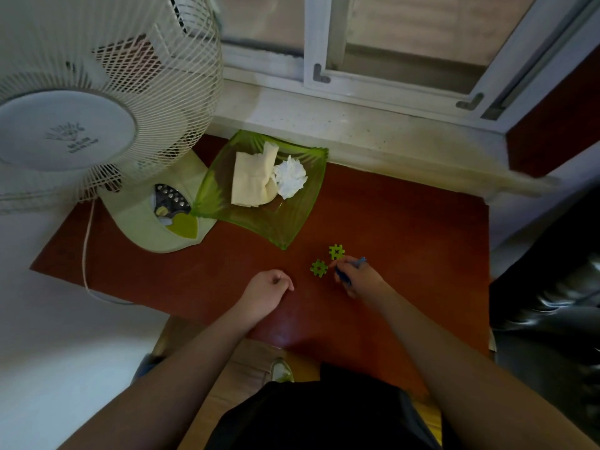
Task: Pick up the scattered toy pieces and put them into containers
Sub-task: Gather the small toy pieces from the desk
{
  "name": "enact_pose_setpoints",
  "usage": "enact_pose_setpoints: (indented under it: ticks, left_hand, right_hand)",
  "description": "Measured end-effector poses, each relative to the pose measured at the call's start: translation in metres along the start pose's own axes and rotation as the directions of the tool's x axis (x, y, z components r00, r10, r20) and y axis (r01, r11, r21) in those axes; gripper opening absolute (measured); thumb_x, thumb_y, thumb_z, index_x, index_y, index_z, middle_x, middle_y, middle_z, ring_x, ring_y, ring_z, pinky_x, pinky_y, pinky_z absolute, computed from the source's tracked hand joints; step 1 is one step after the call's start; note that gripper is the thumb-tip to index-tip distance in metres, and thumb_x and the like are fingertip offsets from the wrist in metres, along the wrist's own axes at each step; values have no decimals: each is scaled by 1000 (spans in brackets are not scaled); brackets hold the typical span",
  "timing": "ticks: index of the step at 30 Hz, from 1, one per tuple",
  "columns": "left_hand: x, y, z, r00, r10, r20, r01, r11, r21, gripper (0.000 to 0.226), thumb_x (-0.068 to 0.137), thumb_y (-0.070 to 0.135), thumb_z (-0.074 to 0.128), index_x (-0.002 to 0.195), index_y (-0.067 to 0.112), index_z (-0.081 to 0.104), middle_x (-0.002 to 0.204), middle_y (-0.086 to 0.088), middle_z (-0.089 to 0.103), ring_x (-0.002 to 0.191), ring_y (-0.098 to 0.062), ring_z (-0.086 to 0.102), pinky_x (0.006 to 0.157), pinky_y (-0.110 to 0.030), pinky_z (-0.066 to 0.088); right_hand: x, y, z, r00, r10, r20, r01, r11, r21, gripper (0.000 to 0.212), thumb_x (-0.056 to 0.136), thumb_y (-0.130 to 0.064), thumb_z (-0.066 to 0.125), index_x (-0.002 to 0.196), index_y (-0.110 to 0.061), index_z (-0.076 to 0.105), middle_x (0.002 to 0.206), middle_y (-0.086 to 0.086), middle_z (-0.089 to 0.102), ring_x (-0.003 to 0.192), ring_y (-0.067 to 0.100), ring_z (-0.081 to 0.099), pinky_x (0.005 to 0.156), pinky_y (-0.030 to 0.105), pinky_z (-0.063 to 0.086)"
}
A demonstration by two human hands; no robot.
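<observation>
Head view: two green toy pieces, one (pixel 319 267) & another (pixel 336 252), lie on the red surface (pixel 406 238) just below the green dish (pixel 292 228)'s near corner. Right hand (pixel 358 277) touches beside them, grip closed on blue pieces (pixel 357 263). Left hand (pixel 268 287) rests well left of them, fingers curled together, nothing seen inside. Dish holds tissue (pixel 290 177) & cloth (pixel 251 177); fan (pixel 97 108) left of dish.

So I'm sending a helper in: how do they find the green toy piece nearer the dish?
Start at the green dish by the fan base. Toward its near corner, two green toy pieces lie on the red table. Take the farther green piece, just beyond the right hand.
</observation>
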State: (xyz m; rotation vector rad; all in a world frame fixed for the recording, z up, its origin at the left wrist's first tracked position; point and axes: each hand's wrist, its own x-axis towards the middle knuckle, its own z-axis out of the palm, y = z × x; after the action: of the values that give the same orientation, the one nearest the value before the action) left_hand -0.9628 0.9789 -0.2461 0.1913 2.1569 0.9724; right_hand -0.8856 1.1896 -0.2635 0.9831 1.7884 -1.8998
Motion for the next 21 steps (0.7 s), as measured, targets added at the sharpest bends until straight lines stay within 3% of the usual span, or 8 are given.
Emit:
enact_pose_setpoints:
  ticks: [4, 7, 10, 13, 16, 21]
  left_hand:
    - [3, 3, 3, 1000, -14, -19, 13, 1000, -3, 29, 89, 11, 48, 69, 21, 66, 48, 8, 50, 46, -12, 43, 48, -26, 33]
    - [4, 2, 4, 999, -15, -33, 14, 1000, -26, 30, 88, 9, 48, 68, 21, 66, 42, 11, 50, 44, -6, 42, 49, -25, 33]
    - [5, -1, 5, 999, -28, -41, 25, 998, -57, 30, 89, 7, 48, 68, 20, 65, 41, 15, 50, 44, -4, 41, 50, -24, 31]
    - [6, -6, 5, 997, -48, -53, 43, 996, -79, 31, 87, 7, 47, 64, 21, 64, 41, 12, 48, 44, -7, 40, 50, -27, 31]
    - [6, -9, 7, 996, -65, -65, 58, 993, -102, 32, 86, 5, 47, 63, 21, 63, 41, 9, 45, 42, -10, 38, 48, -28, 29]
    - [8, -10, 10, 996, -64, -61, 56, 991, -122, 33, 85, 3, 46, 63, 20, 64, 40, 9, 43, 41, -11, 35, 47, -27, 26]
  right_hand:
    - [7, -5, 10, 989, -148, -14, 119, 847, -517, 33, 99, -47, 44, 81, -22, 56, 68, -1, 57, 50, 7, 46, 52, 24, 36]
    - [13, -7, 18, 978, -201, -61, 122, 781, -612, 31, 93, -55, 49, 86, -27, 59, 74, 4, 63, 57, 14, 53, 50, 27, 39]
    - [16, -11, 25, 962, -269, -40, 162, 684, -711, 31, 96, -48, 48, 102, -20, 62, 73, 4, 62, 61, 18, 57, 52, 29, 41]
    - [17, -14, 28, 951, -309, -14, 193, 627, -755, 27, 98, -39, 50, 117, -20, 52, 90, 8, 65, 84, 30, 65, 62, 34, 46]
    - [20, -14, 32, 968, -248, 31, 166, 543, -823, 40, 96, -37, 54, 128, -18, 41, 112, 13, 66, 102, 37, 63, 80, 41, 49]
    - [26, -20, 43, 993, -122, 12, 67, 461, -885, 56, 92, -30, 62, 134, -6, 34, 114, 20, 65, 109, 38, 62, 83, 43, 49]
